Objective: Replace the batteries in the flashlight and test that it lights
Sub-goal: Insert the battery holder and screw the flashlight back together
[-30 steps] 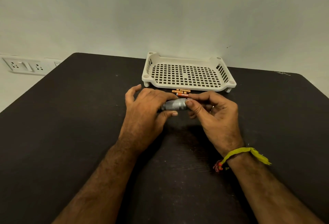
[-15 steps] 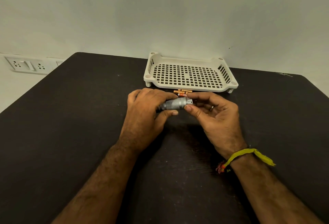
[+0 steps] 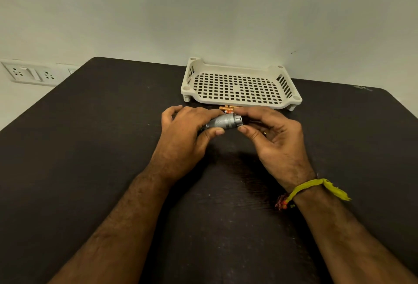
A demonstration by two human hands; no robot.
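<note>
flashlight, a small knurled metal barrel that looks stiff, light and easy to grip, is held just above the table near the batteries, left hand wrapped around its body, right hand pinching the end.

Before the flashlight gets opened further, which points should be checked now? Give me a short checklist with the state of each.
1. Left hand holds flashlight body firmly: ok.
2. Right hand grip on the flashlight's end: ok.
3. Batteries within reach on the table, before the tray: ok.
4. Tray free to receive parts: ok.
5. End cap loosened: cannot tell.
6. Old cells still inside: cannot tell.
</note>
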